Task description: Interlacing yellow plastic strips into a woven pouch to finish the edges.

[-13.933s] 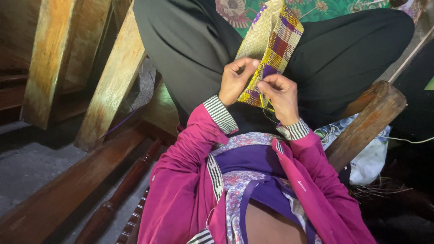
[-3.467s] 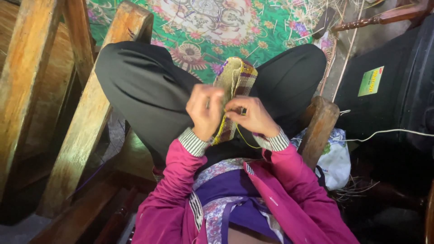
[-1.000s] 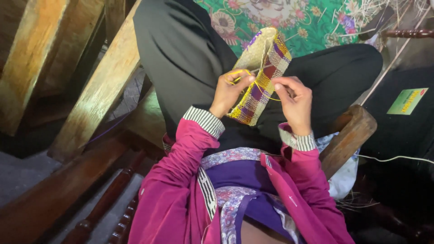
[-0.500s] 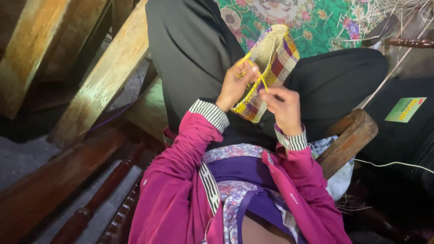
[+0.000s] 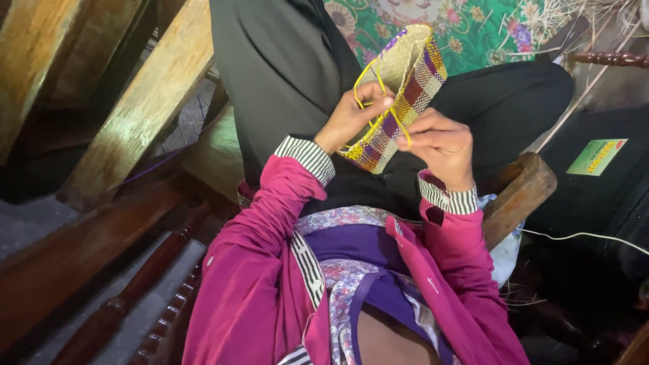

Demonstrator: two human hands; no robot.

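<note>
The left hand (image 5: pixel 351 118) pinches a yellow strand (image 5: pixel 370 71) against the woven pouch (image 5: pixel 405 88), which is held over the lap toward twelve o'clock. The right hand (image 5: pixel 441 145), at four o'clock of the pouch, has its fingers pressed on the pouch's lower edge, gripping the strand's other end.

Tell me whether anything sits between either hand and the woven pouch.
Nothing visible does. The left hand grips the woven pouch directly at its near edge, and the right hand touches it from the other side. Only the yellow strand loops over the left thumb, part of the work itself.
</note>
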